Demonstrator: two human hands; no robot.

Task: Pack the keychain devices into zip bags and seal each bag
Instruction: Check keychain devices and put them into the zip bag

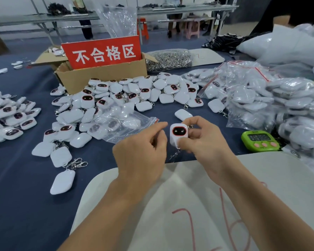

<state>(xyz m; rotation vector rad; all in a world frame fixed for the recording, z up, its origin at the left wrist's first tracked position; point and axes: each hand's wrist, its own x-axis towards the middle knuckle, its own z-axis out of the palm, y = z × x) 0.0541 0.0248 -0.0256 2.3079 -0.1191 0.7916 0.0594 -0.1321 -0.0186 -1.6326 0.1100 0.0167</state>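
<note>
My right hand (200,137) holds a white keychain device (179,134) with a dark, red-rimmed face turned toward me. It sits above the front edge of the blue table. My left hand (143,151) is right beside it, forefinger and thumb extended and nearly pinched; I cannot see anything between them. A stack of clear zip bags (123,122) with a red seal strip lies just beyond my left hand. A big pile of loose devices (127,91) covers the table's middle. Bagged devices (272,100) are heaped on the right.
A cardboard box (101,75) with a red sign stands behind the pile. A green timer (260,141) sits at the right. A smaller device pile (9,113) lies left. A bag of metal clips (169,59) lies at the back. A large white bag (207,205) lies on my lap.
</note>
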